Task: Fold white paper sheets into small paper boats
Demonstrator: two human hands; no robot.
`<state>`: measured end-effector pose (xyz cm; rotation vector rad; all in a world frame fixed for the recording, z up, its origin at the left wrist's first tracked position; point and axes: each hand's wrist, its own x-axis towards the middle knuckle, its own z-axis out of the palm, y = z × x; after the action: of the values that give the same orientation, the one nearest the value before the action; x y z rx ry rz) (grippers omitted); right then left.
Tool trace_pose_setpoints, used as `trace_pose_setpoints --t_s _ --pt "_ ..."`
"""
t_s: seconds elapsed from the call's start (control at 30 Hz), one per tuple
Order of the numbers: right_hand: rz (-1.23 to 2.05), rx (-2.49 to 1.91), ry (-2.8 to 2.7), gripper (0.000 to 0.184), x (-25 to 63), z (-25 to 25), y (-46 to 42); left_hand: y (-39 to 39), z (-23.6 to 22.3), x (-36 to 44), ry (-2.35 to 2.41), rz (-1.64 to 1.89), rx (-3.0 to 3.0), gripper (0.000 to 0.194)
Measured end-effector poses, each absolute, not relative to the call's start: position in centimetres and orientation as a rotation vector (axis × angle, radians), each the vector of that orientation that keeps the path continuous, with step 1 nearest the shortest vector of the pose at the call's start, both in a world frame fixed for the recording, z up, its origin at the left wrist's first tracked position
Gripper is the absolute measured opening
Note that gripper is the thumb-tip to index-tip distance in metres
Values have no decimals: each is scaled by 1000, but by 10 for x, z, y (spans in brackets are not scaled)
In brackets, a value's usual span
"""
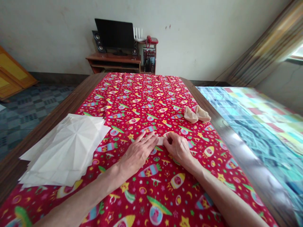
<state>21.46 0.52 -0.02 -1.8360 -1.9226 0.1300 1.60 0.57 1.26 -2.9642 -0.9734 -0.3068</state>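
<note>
A small folded strip of whitish paper [161, 141] lies on the red patterned cloth, between my hands. My left hand [141, 147] rests flat, fingers stretched out, with its fingertips over the strip's left end. At the other end, my right hand [177, 145] is closed, its thumb and fingers pinching the paper. Both ends of the strip are hidden under my fingers. Two folded paper shapes [191, 114] stand beside each other farther off to the right. To the left lies a loose stack of creased white paper sheets [63, 151], the top one showing creases that radiate from a point.
The cloth [151, 97] covers a long table with dark wooden edges [85, 83]. A bed with a checked cover [255, 126] adjoins on the right. Beyond the far end stand a monitor [115, 34], speakers and a red telephone [151, 40] on a desk.
</note>
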Motion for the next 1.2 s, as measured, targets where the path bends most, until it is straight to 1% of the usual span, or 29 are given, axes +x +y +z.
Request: trace_pose_setpoints --t_s 0.1,0.17,0.2,0.3,0.37,0.43,0.6,0.87,1.03,1.2 --pt "48 -1827 -1969 18 215 0 3 3 7 16 -1059 -331 -3002 53" --pt "-41 -1737 -2018 16 215 1 0 2 4 16 -1077 -381 -3024 49" --pt "-107 -1671 -2052 19 215 1 -2 2 3 16 -1079 -404 -3031 50" --pt "-261 -1416 -2251 37 212 1 -12 1 2 16 -1103 -422 -3041 51" --pt "-245 -1236 -2432 44 209 -1 -19 1 2 16 -1128 -418 -3034 48" --pt "-181 -1149 -2551 47 208 -2 -25 0 3 16 -1134 -414 -3023 48" --pt "-53 -1250 -2639 51 218 0 -33 -1 6 13 -1098 -343 -2989 47" --pt "-39 -1255 -2565 43 224 4 -32 -8 8 -9 -1211 -329 -2888 42" --pt "-73 -1274 -2529 41 228 6 -33 -9 9 -23 -1149 -315 -2866 43" --pt "-80 -1281 -2435 33 230 5 -31 -5 5 -31 -1160 -401 -2857 38"
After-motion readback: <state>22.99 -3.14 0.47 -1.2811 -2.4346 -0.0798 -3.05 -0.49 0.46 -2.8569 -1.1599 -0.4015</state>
